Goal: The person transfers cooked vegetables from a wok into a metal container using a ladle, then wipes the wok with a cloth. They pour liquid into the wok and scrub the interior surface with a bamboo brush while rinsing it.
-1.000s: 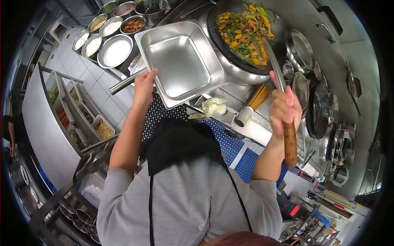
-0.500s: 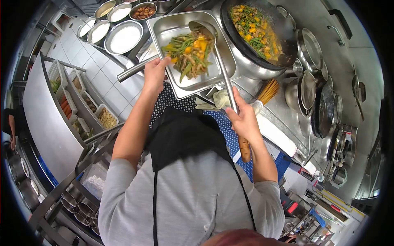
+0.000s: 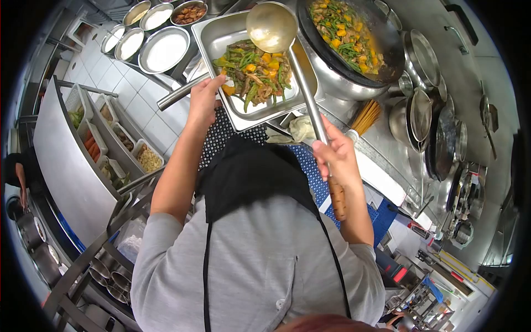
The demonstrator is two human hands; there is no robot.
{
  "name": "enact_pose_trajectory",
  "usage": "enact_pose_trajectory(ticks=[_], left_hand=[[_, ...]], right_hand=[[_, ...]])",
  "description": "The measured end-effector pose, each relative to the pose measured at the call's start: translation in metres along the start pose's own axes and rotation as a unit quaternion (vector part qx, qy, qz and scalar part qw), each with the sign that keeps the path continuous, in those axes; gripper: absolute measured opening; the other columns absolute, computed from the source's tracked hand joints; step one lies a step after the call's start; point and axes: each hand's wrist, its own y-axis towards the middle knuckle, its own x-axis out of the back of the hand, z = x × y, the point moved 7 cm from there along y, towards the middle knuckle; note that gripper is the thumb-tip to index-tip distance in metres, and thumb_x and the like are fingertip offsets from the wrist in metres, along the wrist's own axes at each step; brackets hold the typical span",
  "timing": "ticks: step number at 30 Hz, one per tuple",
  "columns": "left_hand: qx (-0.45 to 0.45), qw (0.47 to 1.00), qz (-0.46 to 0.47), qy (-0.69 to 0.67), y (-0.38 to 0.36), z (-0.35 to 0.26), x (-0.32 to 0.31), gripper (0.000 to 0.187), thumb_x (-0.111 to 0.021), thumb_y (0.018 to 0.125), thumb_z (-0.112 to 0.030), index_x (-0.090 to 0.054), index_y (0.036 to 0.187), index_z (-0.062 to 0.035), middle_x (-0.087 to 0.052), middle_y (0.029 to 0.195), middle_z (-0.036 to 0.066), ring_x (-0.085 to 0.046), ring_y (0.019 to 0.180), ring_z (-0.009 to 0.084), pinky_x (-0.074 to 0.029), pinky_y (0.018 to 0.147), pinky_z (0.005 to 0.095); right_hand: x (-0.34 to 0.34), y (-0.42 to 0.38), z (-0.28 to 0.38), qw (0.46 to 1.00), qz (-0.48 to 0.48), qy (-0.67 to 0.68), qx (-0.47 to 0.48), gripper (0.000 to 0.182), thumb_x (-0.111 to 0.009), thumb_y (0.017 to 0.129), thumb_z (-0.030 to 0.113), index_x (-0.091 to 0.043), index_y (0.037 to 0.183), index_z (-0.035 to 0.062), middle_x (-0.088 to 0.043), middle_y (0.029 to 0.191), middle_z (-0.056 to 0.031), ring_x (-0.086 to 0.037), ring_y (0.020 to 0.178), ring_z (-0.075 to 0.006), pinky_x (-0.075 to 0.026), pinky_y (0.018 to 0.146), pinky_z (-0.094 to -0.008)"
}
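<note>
My left hand (image 3: 204, 102) is closed on the near left rim of a rectangular steel tray (image 3: 251, 120), beside a thick metal tube handle (image 3: 178, 95). Green beans, orange pieces and brown bits form a stir-fry (image 3: 254, 77) in the tray. My right hand (image 3: 338, 152) grips a long ladle (image 3: 305, 88) by its shaft, just above the wooden end. The ladle's round bowl (image 3: 271, 26) hangs over the tray's far side. A black wok (image 3: 381, 69) to the right holds more of the same food.
Steel bowls of white contents (image 3: 164, 51) stand at the far left. A bamboo brush (image 3: 366, 117) and a crumpled cloth (image 3: 301, 128) lie right of the tray. Pans and strainers (image 3: 421, 113) line the right wall. Vegetable baskets (image 3: 148, 157) sit left; another person's arm (image 3: 22, 180) shows at the edge.
The ladle's bowl has lifted off the food and turned to show its round face. The stir-fry lies more spread out in the tray. My right hand has shifted slightly right and down.
</note>
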Motion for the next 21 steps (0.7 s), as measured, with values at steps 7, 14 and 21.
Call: enact_pose_trajectory(ticks=[7, 14, 21], left_hand=[[0.01, 1.0, -0.001, 0.016, 0.009, 0.007, 0.007, 0.019, -0.069, 0.089, -0.024, -0.066, 0.086, -0.0046, -0.057, 0.079, 0.001, -0.059, 0.071, 0.0129, -0.048, 0.059, 0.0299], [0.025, 1.0, 0.007, 0.005, -0.002, -0.003, 0.004, 0.015, -0.067, 0.089, -0.019, -0.066, 0.093, -0.0049, -0.066, 0.091, 0.005, -0.061, 0.077, 0.0149, -0.049, 0.067, 0.0334], [0.041, 0.996, 0.039, -0.064, -0.005, 0.004, -0.003, 0.028, -0.065, 0.089, -0.014, -0.063, 0.114, -0.0023, -0.067, 0.106, 0.008, -0.064, 0.096, 0.0188, -0.054, 0.082, 0.0384]], right_hand=[[0.012, 0.001, 0.022, 0.912, 0.134, 0.383, 0.056, 0.062, -0.049, 0.099, 0.004, -0.018, 0.154, 0.0004, -0.043, 0.065, -0.0031, -0.042, 0.038, -0.0068, -0.037, 0.03, -0.0217], [0.08, -0.007, 0.052, 0.98, -0.076, 0.128, 0.132, 0.065, -0.057, 0.094, 0.005, -0.029, 0.153, 0.0042, -0.049, 0.063, -0.002, -0.044, 0.038, -0.0076, -0.038, 0.031, -0.0223], [0.133, -0.028, 0.063, 0.954, -0.219, -0.198, 0.059, 0.065, -0.059, 0.09, 0.0, -0.038, 0.151, 0.0067, -0.051, 0.064, 0.0028, -0.043, 0.042, -0.0047, -0.036, 0.038, -0.0212]])
